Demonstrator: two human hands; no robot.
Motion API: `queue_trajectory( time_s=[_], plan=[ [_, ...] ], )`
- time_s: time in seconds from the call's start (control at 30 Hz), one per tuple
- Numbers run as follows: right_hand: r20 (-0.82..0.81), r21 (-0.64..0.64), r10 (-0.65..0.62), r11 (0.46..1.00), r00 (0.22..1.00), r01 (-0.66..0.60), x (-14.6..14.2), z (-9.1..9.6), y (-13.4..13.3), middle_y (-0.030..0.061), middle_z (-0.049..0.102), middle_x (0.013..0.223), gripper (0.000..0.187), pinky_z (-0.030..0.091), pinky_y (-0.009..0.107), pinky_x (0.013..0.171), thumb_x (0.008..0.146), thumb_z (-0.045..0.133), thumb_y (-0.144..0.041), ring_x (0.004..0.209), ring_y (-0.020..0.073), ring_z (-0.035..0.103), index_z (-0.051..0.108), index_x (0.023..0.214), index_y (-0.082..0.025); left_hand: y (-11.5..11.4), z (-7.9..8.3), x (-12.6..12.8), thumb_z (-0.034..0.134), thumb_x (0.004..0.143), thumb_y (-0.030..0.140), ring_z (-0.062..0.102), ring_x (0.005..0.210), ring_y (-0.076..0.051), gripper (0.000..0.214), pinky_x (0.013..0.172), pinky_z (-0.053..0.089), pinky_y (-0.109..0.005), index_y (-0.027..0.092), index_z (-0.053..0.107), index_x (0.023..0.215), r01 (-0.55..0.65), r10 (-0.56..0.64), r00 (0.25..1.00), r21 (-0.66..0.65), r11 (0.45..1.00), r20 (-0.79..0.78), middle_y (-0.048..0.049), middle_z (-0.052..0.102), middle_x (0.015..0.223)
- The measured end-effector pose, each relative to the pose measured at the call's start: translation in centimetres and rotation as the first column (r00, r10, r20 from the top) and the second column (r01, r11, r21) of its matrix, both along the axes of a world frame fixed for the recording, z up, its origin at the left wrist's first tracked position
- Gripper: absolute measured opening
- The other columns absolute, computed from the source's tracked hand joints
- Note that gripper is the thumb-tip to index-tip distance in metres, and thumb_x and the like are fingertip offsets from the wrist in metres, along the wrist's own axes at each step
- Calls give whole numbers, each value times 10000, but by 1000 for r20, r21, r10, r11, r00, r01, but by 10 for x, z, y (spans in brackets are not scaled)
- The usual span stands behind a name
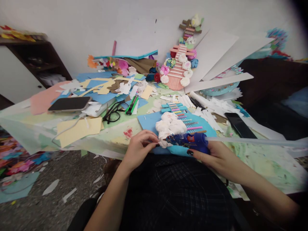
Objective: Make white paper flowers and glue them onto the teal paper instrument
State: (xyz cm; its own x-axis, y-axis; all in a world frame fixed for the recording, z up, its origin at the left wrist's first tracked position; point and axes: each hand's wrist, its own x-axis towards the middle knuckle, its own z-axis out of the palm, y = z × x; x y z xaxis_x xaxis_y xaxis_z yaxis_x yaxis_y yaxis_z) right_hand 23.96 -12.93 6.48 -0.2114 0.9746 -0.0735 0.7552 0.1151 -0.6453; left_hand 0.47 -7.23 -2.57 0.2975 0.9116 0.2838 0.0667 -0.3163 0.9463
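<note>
My right hand [213, 154] grips a blue hot glue gun [190, 141], with a long clear glue stick [231, 140] running out of its back. The gun's nozzle points left at a bunch of white paper flowers [170, 124]. With thumb and fingers pinched together, my left hand [144, 142] holds the edge of a white paper piece [163, 143] at the lower left of the bunch. The flowers sit on a blue guitar-shaped paper craft [204, 123] with coloured strips and white strings. Whether the nozzle touches the paper I cannot tell.
Left of the craft lie a green utility knife [132, 105], eyeglasses [113, 112], a tablet-like device [69, 104] and paper scraps. A black phone [240, 125] rests at the right. Behind, a pink paper guitar with flowers [178, 67] leans on the wall. Scraps litter the floor.
</note>
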Motion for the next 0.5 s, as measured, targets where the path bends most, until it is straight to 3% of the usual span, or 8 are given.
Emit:
queue_trajectory(
  time_s=[0.1, 0.3, 0.4, 0.5],
  plan=[
    [11, 13, -6, 1000, 1000, 5, 1, 1, -1, 37, 705, 799, 393, 500, 309, 665, 818, 551, -564, 764, 240, 636, 706, 911, -216, 0, 1, 0, 622, 780, 127, 615, 846, -163, 98, 667, 517, -250, 179, 694, 740, -4, 4, 1000, 4, 1000, -10, -56, 628, 907],
    [-51, 9, -56, 998, 997, 57, 2, 2, -4, 20, 672, 653, 295, 486, 289, 547, 747, 658, -518, 592, 210, 597, 719, 735, -230, 1, 0, 0, 616, 793, 140, 612, 862, -169, 91, 681, 511, -260, 181, 686, 752, -8, 8, 1000, 10, 1000, -30, -56, 634, 916],
    [-102, -43, -50, 998, 994, 45, 4, 2, -6, 27, 686, 682, 295, 519, 307, 593, 743, 664, -514, 674, 238, 628, 732, 790, -231, 2, 0, 1, 615, 799, 157, 608, 853, -170, 86, 655, 503, -254, 185, 686, 760, -17, 18, 999, 18, 1000, -37, -56, 636, 913],
    [-148, -66, -35, 998, 988, 25, 6, 1, -8, 44, 720, 882, 384, 540, 333, 701, 780, 620, -535, 835, 262, 646, 726, 975, -222, 4, 1, 4, 617, 802, 175, 604, 840, -170, 82, 610, 484, -237, 183, 682, 753, -34, 35, 998, 25, 999, -46, -58, 633, 912]
  ],
)
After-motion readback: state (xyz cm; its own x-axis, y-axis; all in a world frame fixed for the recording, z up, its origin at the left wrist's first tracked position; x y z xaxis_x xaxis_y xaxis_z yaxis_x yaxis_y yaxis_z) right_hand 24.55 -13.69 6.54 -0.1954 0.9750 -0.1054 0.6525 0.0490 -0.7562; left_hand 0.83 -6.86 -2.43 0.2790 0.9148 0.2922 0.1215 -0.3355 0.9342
